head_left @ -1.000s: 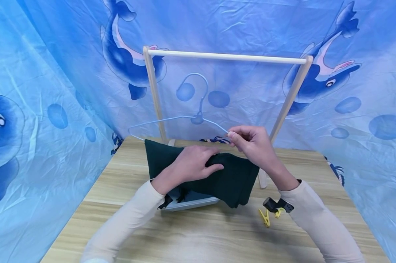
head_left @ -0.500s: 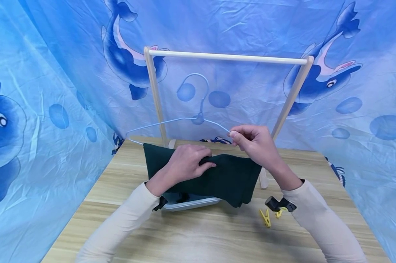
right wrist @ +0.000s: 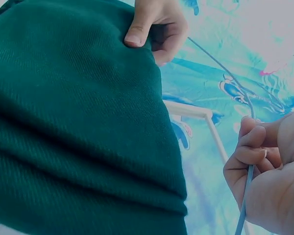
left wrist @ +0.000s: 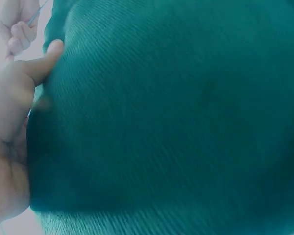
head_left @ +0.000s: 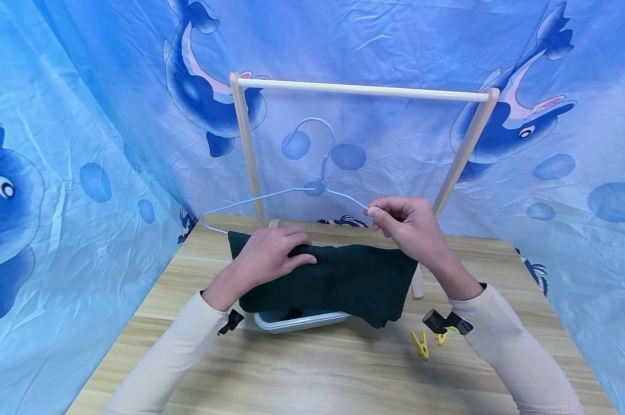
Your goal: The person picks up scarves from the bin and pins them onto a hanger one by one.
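A dark green woven scarf [head_left: 338, 282] hangs folded over the lower bar of a pale blue wire clothes hanger [head_left: 286, 191]. My right hand [head_left: 405, 227] pinches the hanger's right shoulder between thumb and fingers, and its wire runs through the hand [right wrist: 264, 166] in the right wrist view. At the left part of the scarf's top edge, my left hand [head_left: 273, 253] grips the cloth, thumb in front and fingers behind. Green fabric [left wrist: 161, 112] fills most of the left wrist view, with the thumb on its near side. The hanger's lower bar is mostly hidden under the scarf.
Behind the hands stands a rack with a white crossbar [head_left: 364, 89] on wooden posts. A light grey bin [head_left: 302, 323] sits partly under the scarf. Two yellow clothespins, one an upright clip [head_left: 421, 346], lie on the wooden table [head_left: 312, 374]. A blue dolphin-print curtain [head_left: 84, 115] surrounds it.
My left hand has slid left along the scarf's top edge. The hanger's hook has shifted and turned slightly to the right. My right hand keeps its pinch, moving only slightly right.
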A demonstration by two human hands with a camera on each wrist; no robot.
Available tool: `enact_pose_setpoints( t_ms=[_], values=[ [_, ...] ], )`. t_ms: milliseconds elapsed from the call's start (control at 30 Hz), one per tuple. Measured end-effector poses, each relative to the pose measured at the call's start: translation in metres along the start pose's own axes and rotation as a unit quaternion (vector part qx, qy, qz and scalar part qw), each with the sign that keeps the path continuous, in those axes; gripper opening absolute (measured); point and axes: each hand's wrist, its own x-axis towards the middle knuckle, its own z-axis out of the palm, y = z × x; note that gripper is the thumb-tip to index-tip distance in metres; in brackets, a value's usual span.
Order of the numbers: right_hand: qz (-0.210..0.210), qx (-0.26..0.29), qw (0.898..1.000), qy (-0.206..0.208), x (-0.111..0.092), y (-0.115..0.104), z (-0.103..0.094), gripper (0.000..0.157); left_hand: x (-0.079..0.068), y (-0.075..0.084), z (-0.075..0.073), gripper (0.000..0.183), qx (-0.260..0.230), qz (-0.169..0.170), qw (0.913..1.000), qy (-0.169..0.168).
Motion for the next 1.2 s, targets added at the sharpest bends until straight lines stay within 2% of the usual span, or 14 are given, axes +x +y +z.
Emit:
enact_pose_setpoints(
  t_ms=[200, 467, 633, 733, 833, 933, 1033, 1200],
  values=[
    [-0.005, 0.001, 1.000, 0.006, -0.001, 0.002, -0.003, 0.014, -0.011, -0.003, -0.007, 0.037, 0.028, -0.013, 0.9995, -0.008],
    [0.006, -0.016, 1.000, 0.007, -0.003, 0.005, -0.010, 0.013, -0.029, -0.015, -0.014, 0.019, 0.032, 0.008, 0.9993, 0.017],
    [0.012, -0.016, 1.000, -0.003, -0.004, 0.004, -0.010, 0.013, -0.033, -0.021, -0.013, 0.018, 0.040, 0.004, 0.9990, 0.017],
    [0.012, -0.013, 1.000, -0.005, -0.004, 0.004, -0.009, 0.013, -0.035, -0.022, -0.012, 0.023, 0.038, -0.003, 0.9989, 0.028],
    [0.010, -0.012, 1.000, -0.005, -0.004, 0.005, -0.009, 0.014, -0.038, -0.021, -0.012, 0.031, 0.019, -0.005, 0.9980, 0.059],
    [0.009, -0.015, 1.000, -0.006, -0.005, 0.007, -0.010, 0.014, -0.039, -0.018, -0.014, 0.036, -0.011, 0.002, 0.9943, 0.106],
    [0.009, -0.015, 1.000, -0.007, -0.005, 0.008, -0.011, 0.013, -0.039, -0.013, -0.019, 0.037, -0.039, 0.011, 0.9879, 0.149],
    [0.011, -0.015, 1.000, -0.007, -0.006, 0.007, -0.011, 0.014, -0.037, -0.012, -0.032, 0.041, -0.056, 0.016, 0.9735, 0.221]
  ],
)
